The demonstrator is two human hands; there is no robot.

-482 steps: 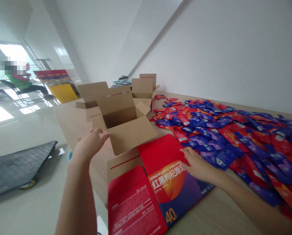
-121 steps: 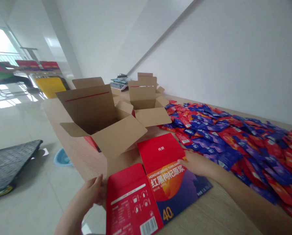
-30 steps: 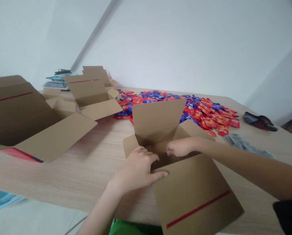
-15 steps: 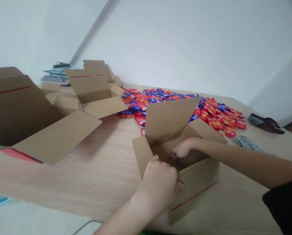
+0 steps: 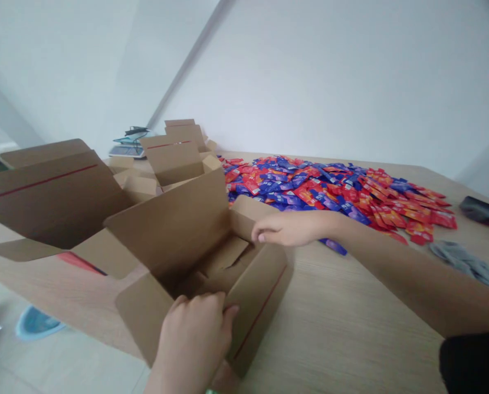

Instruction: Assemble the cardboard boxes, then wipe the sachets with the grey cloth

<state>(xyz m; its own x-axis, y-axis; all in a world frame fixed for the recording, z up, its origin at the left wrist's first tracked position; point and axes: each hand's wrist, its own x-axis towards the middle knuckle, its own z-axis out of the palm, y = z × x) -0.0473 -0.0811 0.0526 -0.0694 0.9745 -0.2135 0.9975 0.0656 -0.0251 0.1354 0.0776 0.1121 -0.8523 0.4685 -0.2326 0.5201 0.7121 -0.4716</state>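
Observation:
An open cardboard box (image 5: pixel 265 295) stands tilted in my view at the near part of the table, flaps raised and a red strip along its near side. My left hand (image 5: pixel 195 328) grips its near left rim, thumb on the outside. At the right end of the box is my right hand (image 5: pixel 289 227), over the end flap, with its fingers curled down; whether they pinch anything is hidden. Inside the box, folded cardboard flaps (image 5: pixel 226 257) show at the bottom. Behind the right hand spreads a pile of red and purple-blue packets (image 5: pixel 310 186).
Another open box (image 5: pixel 56 191) stands at the left, a red packet under its flap. More open boxes (image 5: pixel 173 156) and a stack with a cable (image 5: pixel 129 142) are farther back. At right lie a grey glove-like cloth (image 5: pixel 470 265) and a dark object (image 5: pixel 482 210). A blue basin (image 5: pixel 39 323) is on the floor.
The box has shifted left, close to the other open box, with my left hand on its rim. My right hand has risen from inside it to its right end. The view has turned slightly.

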